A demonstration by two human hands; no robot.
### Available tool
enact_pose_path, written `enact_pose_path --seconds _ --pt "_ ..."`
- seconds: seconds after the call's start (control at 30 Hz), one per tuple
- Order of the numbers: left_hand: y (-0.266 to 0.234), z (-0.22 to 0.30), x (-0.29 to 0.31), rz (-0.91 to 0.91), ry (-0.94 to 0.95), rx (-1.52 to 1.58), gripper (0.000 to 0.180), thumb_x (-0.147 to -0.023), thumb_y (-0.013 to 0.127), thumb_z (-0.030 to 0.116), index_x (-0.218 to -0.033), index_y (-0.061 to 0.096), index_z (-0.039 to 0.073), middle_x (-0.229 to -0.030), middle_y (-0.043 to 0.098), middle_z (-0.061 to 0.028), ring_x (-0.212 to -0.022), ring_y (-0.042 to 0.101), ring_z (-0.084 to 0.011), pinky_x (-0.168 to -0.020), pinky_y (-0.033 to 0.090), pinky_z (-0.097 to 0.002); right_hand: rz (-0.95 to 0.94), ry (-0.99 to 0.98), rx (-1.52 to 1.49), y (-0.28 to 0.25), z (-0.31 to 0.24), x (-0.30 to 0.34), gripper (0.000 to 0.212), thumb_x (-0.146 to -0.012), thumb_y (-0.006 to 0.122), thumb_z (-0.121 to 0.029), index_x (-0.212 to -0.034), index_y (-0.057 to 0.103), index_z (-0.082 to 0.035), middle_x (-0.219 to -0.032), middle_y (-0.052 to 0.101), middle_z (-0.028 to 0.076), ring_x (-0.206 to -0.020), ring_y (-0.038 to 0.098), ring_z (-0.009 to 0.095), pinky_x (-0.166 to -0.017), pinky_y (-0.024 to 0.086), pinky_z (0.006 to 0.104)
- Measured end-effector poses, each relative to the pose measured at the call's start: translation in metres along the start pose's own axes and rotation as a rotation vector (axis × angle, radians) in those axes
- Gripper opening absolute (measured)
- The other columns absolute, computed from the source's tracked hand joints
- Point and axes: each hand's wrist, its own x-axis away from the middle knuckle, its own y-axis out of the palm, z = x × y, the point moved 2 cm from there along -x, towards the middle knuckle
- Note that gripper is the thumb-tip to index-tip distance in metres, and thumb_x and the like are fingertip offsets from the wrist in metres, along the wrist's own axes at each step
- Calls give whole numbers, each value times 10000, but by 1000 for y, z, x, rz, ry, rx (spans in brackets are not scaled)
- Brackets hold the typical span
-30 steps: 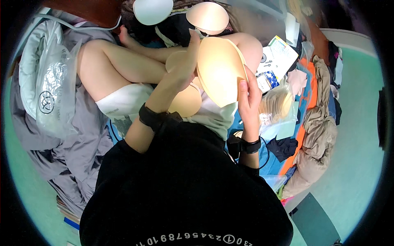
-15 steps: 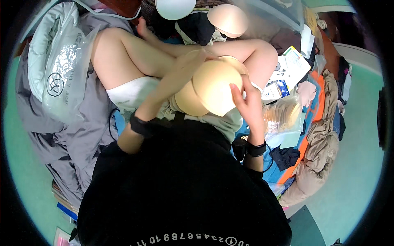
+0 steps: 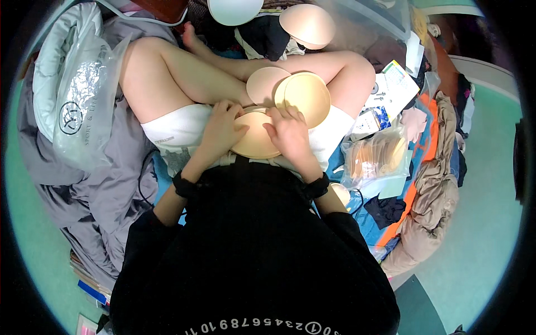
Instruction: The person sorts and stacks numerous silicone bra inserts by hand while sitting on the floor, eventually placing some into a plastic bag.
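A stack of round beige foam bra pads (image 3: 255, 143) lies in my lap. My left hand (image 3: 222, 127) holds its left edge, thumb over the top and fingers bent at the far rim. My right hand (image 3: 288, 133) grips the right side, fingertips reaching over the rim. Just beyond, a pinkish pad (image 3: 262, 85) rests on my crossed legs. Yellowish pads (image 3: 308, 97), overlapping one another, lie to its right, touching or very near my right fingertips. What sits under my fingers is partly hidden.
A clear bag of several beige pads (image 3: 375, 159) lies right of my thigh, near printed papers (image 3: 393, 89). Two larger cups, one white (image 3: 235, 10) and one peach (image 3: 308, 27), stand ahead. Grey bedding (image 3: 106, 206) and a plastic bag (image 3: 84, 106) are at left.
The raised pads have come down onto my legs and lap. My left hand has drawn back left, and my right hand has moved left and nearer me onto the stack.
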Motion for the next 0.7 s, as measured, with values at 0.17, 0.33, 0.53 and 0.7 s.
enact_pose_path --seconds 0.17,0.33,0.53,0.7 --pt "0 -1 -8 73 -11 -70 518 -705 745 304 -1102 531 49 -1113 530 -130 -1076 507 -337 -919 435 -410 -3 12 -12 2 0 7 284 -764 686 -168 -1011 594 -64 -995 616 110 -1009 548 302 -895 419 415" --pt "9 0 -5 -12 -7 -113 574 -685 753 341 -1127 524 54 -1109 539 -131 -1069 524 -326 -879 469 -406 145 100 -27 -15 3 11 298 -780 669 -164 -1048 594 -59 -1023 594 121 -1032 531 321 -895 405 416" --pt "7 5 -7 -24 61 -169 586 -713 735 379 -1156 531 54 -1130 542 -135 -1073 539 -329 -903 460 -402 474 248 189 -53 51 -1 450 -763 692 -204 -1171 564 -64 -1122 593 127 -1094 508 333 -968 363 440" --pt "5 7 -8 -43 88 -179 588 -723 730 379 -1160 527 42 -1124 548 -142 -1071 537 -337 -895 456 -408 309 233 163 -53 57 -20 585 -710 709 -177 -1257 522 -88 -976 652 153 -1090 531 341 -993 363 433"
